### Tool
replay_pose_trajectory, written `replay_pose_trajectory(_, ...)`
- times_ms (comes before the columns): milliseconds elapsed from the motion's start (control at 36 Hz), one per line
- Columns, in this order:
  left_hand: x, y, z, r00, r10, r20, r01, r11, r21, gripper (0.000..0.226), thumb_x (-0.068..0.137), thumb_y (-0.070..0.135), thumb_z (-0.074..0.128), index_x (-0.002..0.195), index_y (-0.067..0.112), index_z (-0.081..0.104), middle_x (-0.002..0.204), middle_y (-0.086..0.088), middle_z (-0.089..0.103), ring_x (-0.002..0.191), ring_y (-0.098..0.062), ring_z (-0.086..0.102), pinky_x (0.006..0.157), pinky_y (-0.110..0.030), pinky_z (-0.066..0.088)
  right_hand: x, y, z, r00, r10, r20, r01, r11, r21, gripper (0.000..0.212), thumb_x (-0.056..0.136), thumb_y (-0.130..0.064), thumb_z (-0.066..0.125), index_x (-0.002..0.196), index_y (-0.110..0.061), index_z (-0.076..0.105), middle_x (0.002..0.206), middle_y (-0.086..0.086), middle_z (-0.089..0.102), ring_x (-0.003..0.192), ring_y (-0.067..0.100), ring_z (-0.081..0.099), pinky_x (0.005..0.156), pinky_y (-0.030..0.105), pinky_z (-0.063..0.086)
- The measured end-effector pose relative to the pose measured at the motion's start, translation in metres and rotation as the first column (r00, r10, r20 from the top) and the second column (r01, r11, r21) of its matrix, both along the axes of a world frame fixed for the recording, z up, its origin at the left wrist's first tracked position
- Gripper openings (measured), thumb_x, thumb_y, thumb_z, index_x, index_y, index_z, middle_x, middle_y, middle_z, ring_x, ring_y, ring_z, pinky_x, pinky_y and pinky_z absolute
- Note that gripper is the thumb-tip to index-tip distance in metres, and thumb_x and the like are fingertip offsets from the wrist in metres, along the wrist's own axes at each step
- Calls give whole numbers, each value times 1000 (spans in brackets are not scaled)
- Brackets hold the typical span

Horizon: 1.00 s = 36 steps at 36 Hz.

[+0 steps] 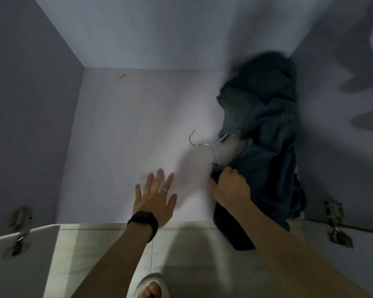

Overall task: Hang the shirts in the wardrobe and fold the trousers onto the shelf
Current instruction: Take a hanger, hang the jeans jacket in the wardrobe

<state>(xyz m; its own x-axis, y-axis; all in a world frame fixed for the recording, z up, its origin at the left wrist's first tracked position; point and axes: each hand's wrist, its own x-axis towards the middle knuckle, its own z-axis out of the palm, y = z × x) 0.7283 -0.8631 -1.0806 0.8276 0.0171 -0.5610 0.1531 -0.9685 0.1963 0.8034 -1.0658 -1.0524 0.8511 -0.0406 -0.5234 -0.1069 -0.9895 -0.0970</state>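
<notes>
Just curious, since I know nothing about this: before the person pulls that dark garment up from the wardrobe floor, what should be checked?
1. Right hand grips the garment: ok.
2. Left hand free to help, open over the floor: ok.
3. Hanger free of the cloth: not ok, its lower part is tucked into the garment.
4. Shirt or trousers: cannot tell, it is a dark, blurred heap.
5. Garment fully inside the wardrobe: not ok, one end droops over the front edge.
</notes>
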Motion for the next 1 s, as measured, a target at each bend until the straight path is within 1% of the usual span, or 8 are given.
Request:
replay_pose_trajectory(139, -10, 1, -41, 995, -19, 95, 17, 1000, 22, 68, 102, 56, 24, 155, 39, -16, 163, 7, -28, 151, -22, -23, 120, -61, -2, 5, 2, -41, 982, 133, 135, -115, 985, -132, 21, 74, 2, 78, 86, 4, 60, 76, 21, 63, 62, 32, 64, 47, 26, 35)
replay_pose_trajectory(250, -10, 2, -38, 1000, -30, 7, 30, 999, 38, 72, 101, 59, 25, 155, 40, -18, 162, 6, -29, 152, -23, -22, 122, -59, 3, 11, 6, -37, 980, 199, 0, -197, 970, -144, 19, 101, -4, 44, 119, -1, 51, 115, 19, 62, 101, 29, 65, 66, 29, 42)
replay_pose_trajectory(333, 7, 3, -19, 978, -60, -198, 69, 997, 41, 72, 102, 57, 26, 156, 38, -18, 161, 7, -32, 152, -22, -20, 123, -56, 5, 8, 2, -16, 989, 144, -35, -147, 978, -145, 19, 102, -10, 44, 118, -3, 53, 115, 13, 65, 100, 26, 66, 64, 31, 42)
replay_pose_trajectory(417, 30, 7, 20, 931, -43, -361, 68, 996, 56, 68, 105, 52, 27, 159, 33, -8, 167, 3, -16, 154, -22, -8, 124, -52, 3, -2, -8, 19, 996, 87, 8, -85, 991, -107, 15, 97, -12, 51, 110, -7, 54, 108, 10, 66, 99, 26, 63, 63, 30, 40)
replay_pose_trajectory(611, 39, 13, 169, 965, 80, -248, -83, 997, 0, 66, 105, 44, 36, 160, 28, 4, 168, 0, 1, 154, -24, 9, 124, -44, 15, -25, -46, 180, 997, 4, 79, -4, 1000, -3, 52, 95, -18, 56, 142, -4, 38, 131, 14, 51, 105, 38, 62, 74, 40, 48)
replay_pose_trajectory(750, 63, 11, 311, 985, 110, -134, -113, 993, -17, 69, 104, 43, 39, 160, 29, 2, 168, 0, 2, 153, -25, 10, 124, -44, 15, -31, -64, 319, 971, -100, 218, 57, 979, 195, 32, 93, -5, 54, 124, 2, 53, 118, 19, 60, 95, 45, 62, 71, 43, 46)
replay_pose_trajectory(833, 81, 7, 416, 992, 128, -11, -128, 988, -85, 72, 103, 44, 43, 160, 29, 3, 168, 0, 4, 153, -25, 12, 122, -42, 18, -35, -71, 416, 952, -104, 286, 27, 966, 259, 17, 99, -12, 50, 114, -4, 52, 111, 15, 61, 88, 37, 59, 63, 33, 35)
replay_pose_trajectory(1000, 101, 10, 578, 977, 143, 158, -121, 983, -140, 80, 97, 44, 52, 160, 33, 4, 168, 1, 3, 151, -26, 14, 122, -42, 20, -47, -78, 570, 904, -81, 419, -43, 960, 277, 35, 105, -25, 35, 129, -6, 52, 118, 15, 63, 102, 40, 60, 73, 36, 34)
